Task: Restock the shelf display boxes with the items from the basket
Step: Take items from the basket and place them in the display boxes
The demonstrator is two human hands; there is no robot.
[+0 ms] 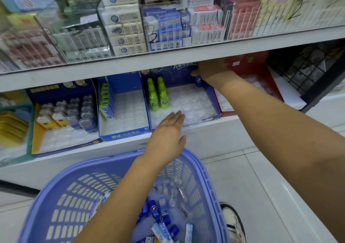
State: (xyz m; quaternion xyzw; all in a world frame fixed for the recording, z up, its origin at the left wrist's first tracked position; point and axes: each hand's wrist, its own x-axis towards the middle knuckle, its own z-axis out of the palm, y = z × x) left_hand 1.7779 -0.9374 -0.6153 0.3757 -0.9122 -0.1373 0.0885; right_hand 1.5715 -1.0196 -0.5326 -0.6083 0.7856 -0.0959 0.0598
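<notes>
A dark blue display box (214,101) on the lower shelf holds several green bottle-shaped items (158,95) at its left; the rest of its clear tray is bare. My right hand (211,71) reaches deep into the box's back right corner and holds a small blue bottle-shaped item (199,80) upright there. My left hand (168,132) hovers flat, fingers together, over the box's front edge, holding nothing. Below, the purple basket (205,170) holds several blue items (155,211), clear ones and small packets.
Left of that box a blue box (123,134) holds green packets (106,101); a yellow-edged box (35,130) holds carded items. A red box (265,74) sits to the right. Upper shelf edge (130,65) overhangs my right hand. A shoe (233,222) stands by the basket.
</notes>
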